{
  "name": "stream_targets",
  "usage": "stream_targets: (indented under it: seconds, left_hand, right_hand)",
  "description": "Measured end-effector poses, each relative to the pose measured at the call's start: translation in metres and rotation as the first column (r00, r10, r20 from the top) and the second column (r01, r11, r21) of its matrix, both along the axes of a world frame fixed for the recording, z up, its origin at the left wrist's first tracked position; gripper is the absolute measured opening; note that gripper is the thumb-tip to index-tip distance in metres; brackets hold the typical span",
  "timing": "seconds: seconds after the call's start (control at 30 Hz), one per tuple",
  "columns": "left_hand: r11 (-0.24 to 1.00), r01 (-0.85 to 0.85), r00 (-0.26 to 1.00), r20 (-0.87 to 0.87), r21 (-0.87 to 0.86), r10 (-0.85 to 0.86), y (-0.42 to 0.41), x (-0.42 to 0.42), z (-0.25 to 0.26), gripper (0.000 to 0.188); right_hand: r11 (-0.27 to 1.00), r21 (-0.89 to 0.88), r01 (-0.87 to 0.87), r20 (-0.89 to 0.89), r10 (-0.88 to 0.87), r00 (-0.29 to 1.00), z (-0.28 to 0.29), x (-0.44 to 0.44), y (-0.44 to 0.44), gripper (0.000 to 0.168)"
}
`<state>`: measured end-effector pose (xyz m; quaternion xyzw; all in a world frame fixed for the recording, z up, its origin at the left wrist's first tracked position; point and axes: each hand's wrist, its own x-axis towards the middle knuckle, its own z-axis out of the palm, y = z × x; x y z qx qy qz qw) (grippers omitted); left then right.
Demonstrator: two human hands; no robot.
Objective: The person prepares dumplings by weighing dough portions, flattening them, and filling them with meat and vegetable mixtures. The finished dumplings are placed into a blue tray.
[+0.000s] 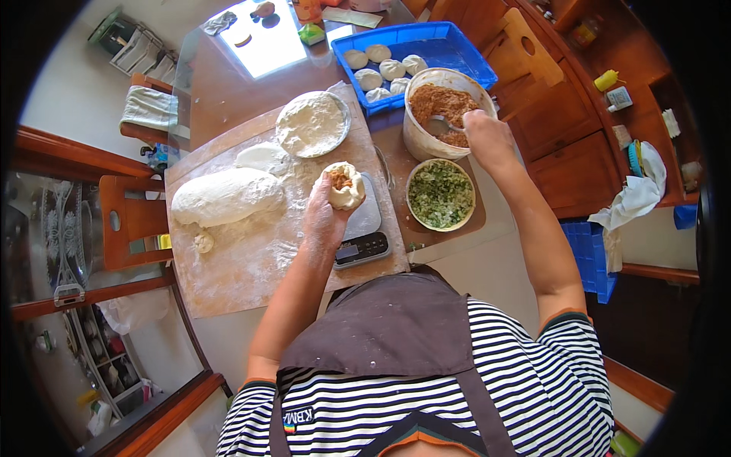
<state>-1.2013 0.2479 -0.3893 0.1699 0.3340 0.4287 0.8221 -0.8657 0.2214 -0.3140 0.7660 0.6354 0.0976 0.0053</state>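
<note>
Cupped in my left hand [326, 216] is a dough wrapper [355, 197] with reddish-brown filling [341, 180] in its open middle. It is held over the edge of a digital kitchen scale [365, 223]. My right hand [490, 137] grips a metal spoon [438, 124], whose bowl rests in the minced filling [437, 101] inside a white plastic tub [414, 140]; the handle is mostly covered by my fingers. Just below the tub stands a bowl of chopped green and white vegetables [441, 194].
A floured wooden board [228, 285] carries a long dough mass [228, 195], a small dough lump [203, 243] and a bowl of flour [311, 123]. Behind the tub, a blue plastic tray [440, 48] holds several filled buns [392, 69]. Wooden chairs [134, 220] stand around the table.
</note>
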Motion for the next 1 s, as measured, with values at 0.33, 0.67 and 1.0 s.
stream_targets:
  seconds: [0.33, 0.67, 1.0]
  left_hand:
    - [0.971, -0.123, 0.968, -0.191, 0.205, 0.164, -0.011, 0.011, 0.016, 0.038]
    - [0.936, -0.076, 0.950, -0.261, 0.343, 0.173, -0.025, 0.004, 0.007, 0.039]
    - [0.996, -0.083, 0.996, -0.025, 0.037, 0.084, -0.023, -0.009, 0.013, 0.042]
  right_hand:
    - [0.934, 0.132, -0.331, -0.383, 0.356, 0.852, 0.061, -0.116, -0.048, 0.012]
    - [0.944, 0.145, -0.298, -0.544, 0.327, 0.773, 0.038, -0.150, -0.053, 0.011]
    - [0.994, -0.096, -0.055, -0.876, -0.111, -0.469, -0.007, -0.123, -0.070, 0.019]
